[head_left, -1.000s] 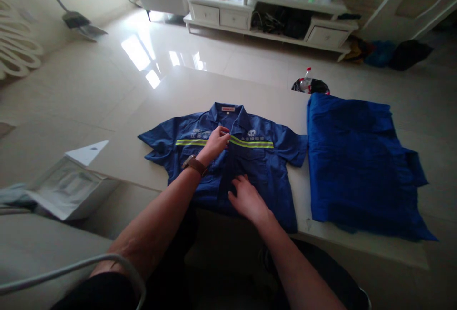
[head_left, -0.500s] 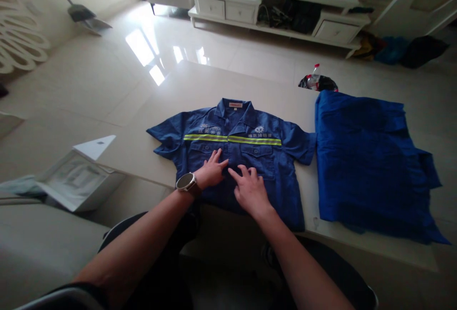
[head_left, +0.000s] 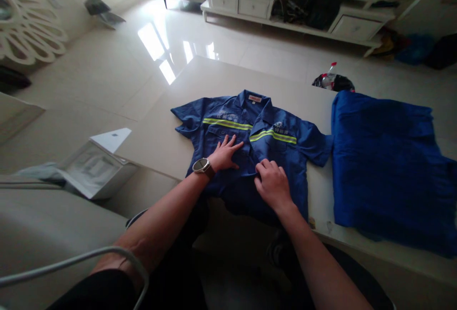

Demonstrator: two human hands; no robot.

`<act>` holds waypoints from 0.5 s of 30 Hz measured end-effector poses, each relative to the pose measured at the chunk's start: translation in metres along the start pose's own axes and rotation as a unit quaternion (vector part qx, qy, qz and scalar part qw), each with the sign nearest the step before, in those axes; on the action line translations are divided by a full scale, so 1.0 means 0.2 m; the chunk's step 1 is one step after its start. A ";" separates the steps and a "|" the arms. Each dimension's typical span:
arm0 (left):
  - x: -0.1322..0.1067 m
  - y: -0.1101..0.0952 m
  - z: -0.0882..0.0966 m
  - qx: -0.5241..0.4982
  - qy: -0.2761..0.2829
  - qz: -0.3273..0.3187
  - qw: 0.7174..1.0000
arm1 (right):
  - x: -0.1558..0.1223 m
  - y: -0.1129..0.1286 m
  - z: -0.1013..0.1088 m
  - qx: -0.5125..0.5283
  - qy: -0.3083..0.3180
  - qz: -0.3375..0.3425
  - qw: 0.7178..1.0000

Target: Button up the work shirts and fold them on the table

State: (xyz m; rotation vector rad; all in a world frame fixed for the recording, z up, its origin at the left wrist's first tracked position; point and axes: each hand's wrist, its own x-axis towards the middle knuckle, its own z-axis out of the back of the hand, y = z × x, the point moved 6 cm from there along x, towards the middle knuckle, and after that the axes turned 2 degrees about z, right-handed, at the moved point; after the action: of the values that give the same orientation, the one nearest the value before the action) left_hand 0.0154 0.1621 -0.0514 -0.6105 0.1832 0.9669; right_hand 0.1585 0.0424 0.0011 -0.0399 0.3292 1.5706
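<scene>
left hand (head_left: pixel 224 154) open flat on blue work shirt (head_left: pixel 285 145), right hand (head_left: pixel 273 185) now curled, gripping its front

Chest lettering (head_left: pixel 278 125): too small to read
Blue garment (head_left: pixel 389 167): cut off at right edge
Shirt front (head_left: pixel 243 195): partly hidden under right hand (head_left: pixel 273 186)

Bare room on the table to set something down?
Widest patch: the tabletop beyond the collar of the blue work shirt, up to the far edge. Tight: the narrow strip between the shirt's sleeve and the folded blue garment.
</scene>
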 end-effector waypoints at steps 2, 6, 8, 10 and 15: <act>0.00 -0.04 0.06 0.006 -0.069 -0.001 0.998 | 0.00 -0.06 0.02 0.006 -0.031 -0.044 0.999; -0.08 -0.17 0.19 0.048 -0.193 -0.011 0.980 | 0.01 -0.13 0.02 0.041 -0.073 -0.069 0.994; -0.10 -0.20 0.19 0.016 -0.141 0.006 0.990 | 0.01 -0.14 0.01 0.054 -0.068 -0.059 0.995; -0.11 -0.21 0.11 -0.041 -0.003 0.018 0.999 | 0.01 -0.14 -0.01 0.054 -0.049 -0.057 0.996; -0.13 -0.22 -0.03 -0.002 0.140 -0.027 0.990 | 0.01 -0.15 -0.05 0.060 -0.025 -0.052 0.997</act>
State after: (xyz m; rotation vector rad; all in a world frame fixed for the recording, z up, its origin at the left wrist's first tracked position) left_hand 0.0374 0.1231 -0.0277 -0.7503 0.4118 0.8260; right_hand 0.1859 0.0422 -0.0140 0.0732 0.3753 1.4437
